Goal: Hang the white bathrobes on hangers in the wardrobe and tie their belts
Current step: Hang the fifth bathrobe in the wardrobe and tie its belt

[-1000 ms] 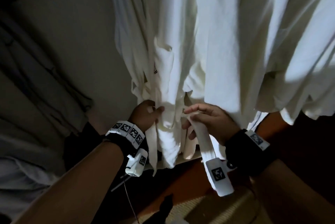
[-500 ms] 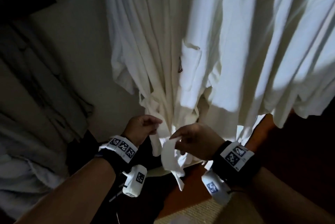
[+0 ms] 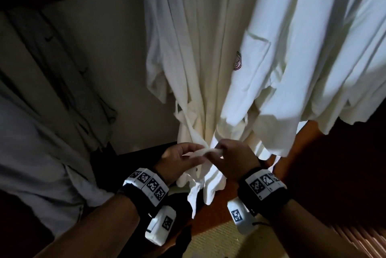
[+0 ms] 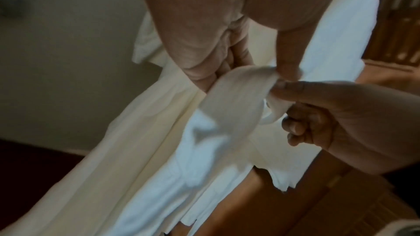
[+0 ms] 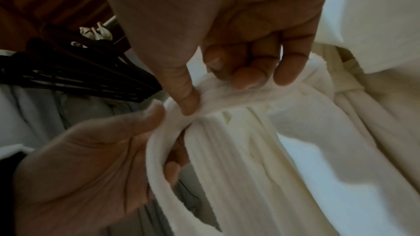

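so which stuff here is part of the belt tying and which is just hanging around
Part of the job:
- white bathrobe
- belt
- left hand, pinching the belt
- right hand, pinching the belt

Just there:
- grey garments
- dark hangers
- neighbouring bathrobe

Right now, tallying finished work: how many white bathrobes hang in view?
2: one bathrobe hangs centre, its belt pinched by both hands; another bathrobe hangs right. Folds may hide more.

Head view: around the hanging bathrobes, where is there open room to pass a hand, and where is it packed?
Free: the plain wall between the grey garments and the tied bathrobe. Packed: right of it, the bathrobes overlap, and both the left hand and right hand pinch the belt.
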A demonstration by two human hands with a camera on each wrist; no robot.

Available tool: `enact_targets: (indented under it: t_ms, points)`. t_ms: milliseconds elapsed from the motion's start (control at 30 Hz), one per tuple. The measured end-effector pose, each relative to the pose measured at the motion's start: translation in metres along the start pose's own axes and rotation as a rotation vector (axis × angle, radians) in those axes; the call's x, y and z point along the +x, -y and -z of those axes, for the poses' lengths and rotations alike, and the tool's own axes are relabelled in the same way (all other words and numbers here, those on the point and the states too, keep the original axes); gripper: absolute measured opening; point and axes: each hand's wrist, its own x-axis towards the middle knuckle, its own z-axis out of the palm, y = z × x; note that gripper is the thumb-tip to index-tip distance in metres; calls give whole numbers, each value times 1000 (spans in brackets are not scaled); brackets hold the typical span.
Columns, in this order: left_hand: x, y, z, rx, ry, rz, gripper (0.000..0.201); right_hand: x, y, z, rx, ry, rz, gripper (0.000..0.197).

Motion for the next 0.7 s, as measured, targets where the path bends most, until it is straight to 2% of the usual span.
enact_targets:
  t_ms: [100,200,300,400,467,567,633,700]
  points:
    - [0,-9,-3,139,-26,-32,14,-9,4,0,8,-43,-33,37]
    - [0,-16,-5,-11,-66,23,23,-17,4,0,28,-39,0,34]
    - [5,-18,-6,98,-263,43,6,-24,5,0,14,46,57,27]
    - [19,-14,-1,170,-468,129,35,-27,6,-3,1,53,103,27]
    - [24,-13,8,226,-539,235,37,-28,7,-6,16,67,105,27]
    - [30,-7,22,374,-485,279,23,-27,6,-10,20,76,112,28]
    - [29,-7,29,467,-459,285,29,-27,7,-12,10,79,122,35]
    - [29,-10,34,585,-433,352,41,-27,9,-13,-2,97,145,37]
